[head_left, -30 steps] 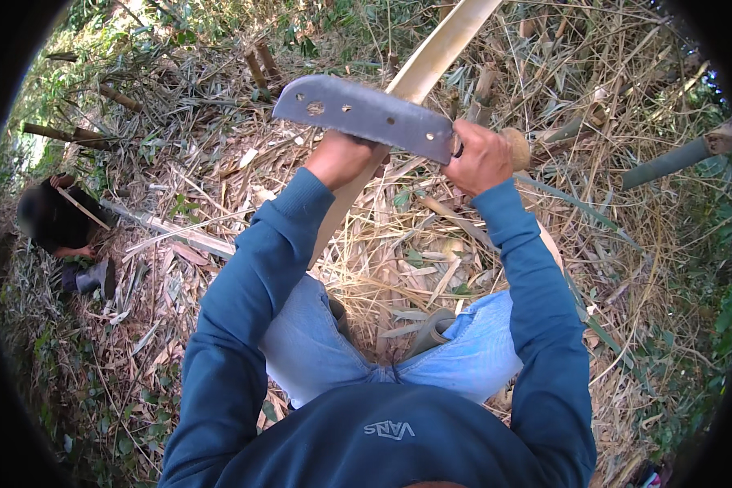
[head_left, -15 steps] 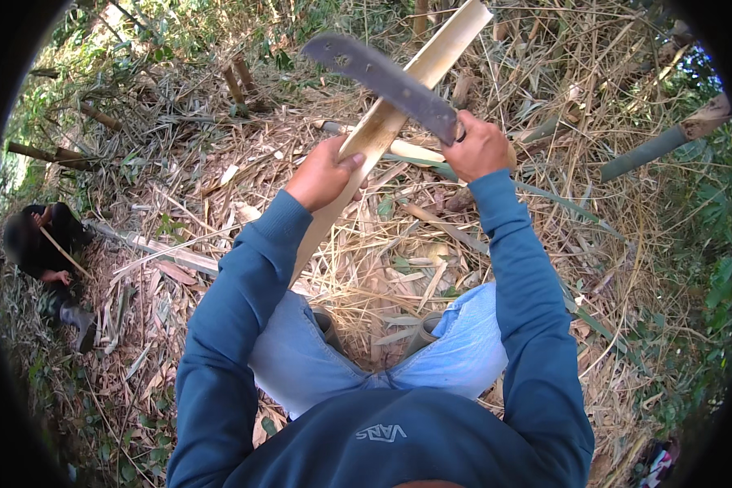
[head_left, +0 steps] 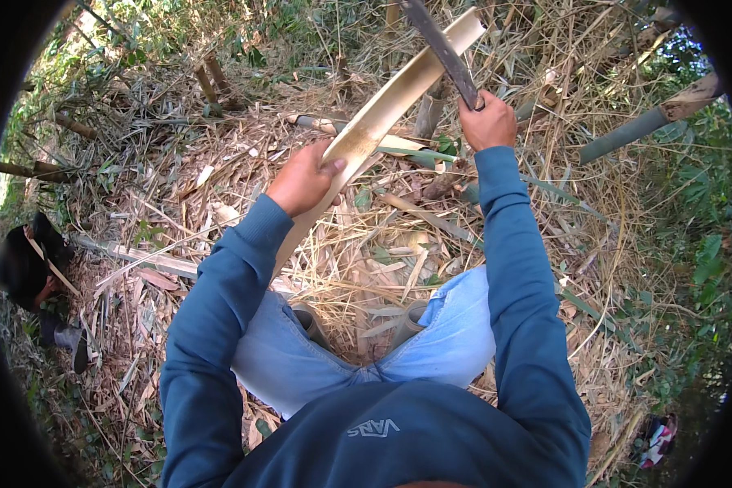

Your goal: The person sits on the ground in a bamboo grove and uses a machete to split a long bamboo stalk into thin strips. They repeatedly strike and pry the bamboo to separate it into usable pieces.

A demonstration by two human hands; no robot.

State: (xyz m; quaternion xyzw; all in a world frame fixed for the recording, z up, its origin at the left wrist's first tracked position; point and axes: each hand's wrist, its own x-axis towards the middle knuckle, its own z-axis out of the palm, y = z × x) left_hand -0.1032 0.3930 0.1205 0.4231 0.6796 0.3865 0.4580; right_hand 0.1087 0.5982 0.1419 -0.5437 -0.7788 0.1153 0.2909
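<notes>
The left hand [head_left: 305, 180] is gripping a pale split bamboo slat [head_left: 390, 106], which is slanting up over dry leaf litter [head_left: 382, 260]. Farther out, the right hand [head_left: 486, 124] is clamping a machete [head_left: 443, 50] handle, its blade crossing the slat's upper end.

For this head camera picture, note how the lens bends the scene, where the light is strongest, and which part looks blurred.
Head view: a black circular rim frames the fisheye picture; the split bamboo strip in the left hand catches bright sunlight; the dark blade raised in the right hand is slightly smeared near the top; the dry leaf litter is dappled; the edges are dimmer and softer.
</notes>
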